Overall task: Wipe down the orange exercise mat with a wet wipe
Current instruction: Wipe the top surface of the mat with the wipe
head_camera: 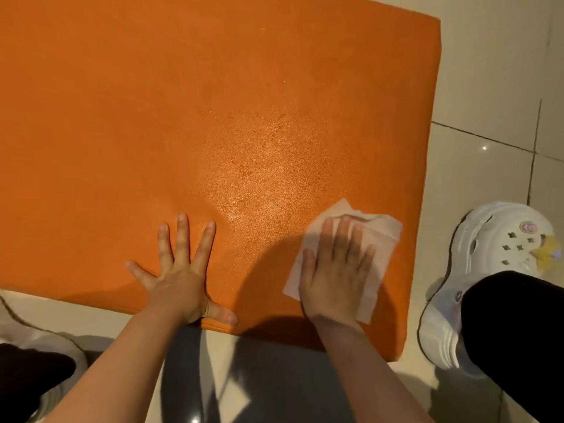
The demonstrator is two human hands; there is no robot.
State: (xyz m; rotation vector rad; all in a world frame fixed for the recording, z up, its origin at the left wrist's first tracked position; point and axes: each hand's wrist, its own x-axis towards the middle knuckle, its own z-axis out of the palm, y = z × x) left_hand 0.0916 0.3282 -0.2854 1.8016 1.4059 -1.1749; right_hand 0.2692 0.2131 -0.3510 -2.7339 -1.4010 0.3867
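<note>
Your orange mat (pixel 152 117) has a fine, leather-like grain, with a damp sheen near the middle. The wipe (pixel 381 236) looks like thin, soft, matt paper. The floor tiles (pixel 488 87) are glossy, and your white clog (pixel 488 239) is smooth moulded plastic.

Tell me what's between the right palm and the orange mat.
In the head view, the wet wipe lies flat between the right hand and the orange mat, pressed under straight fingers.
</note>
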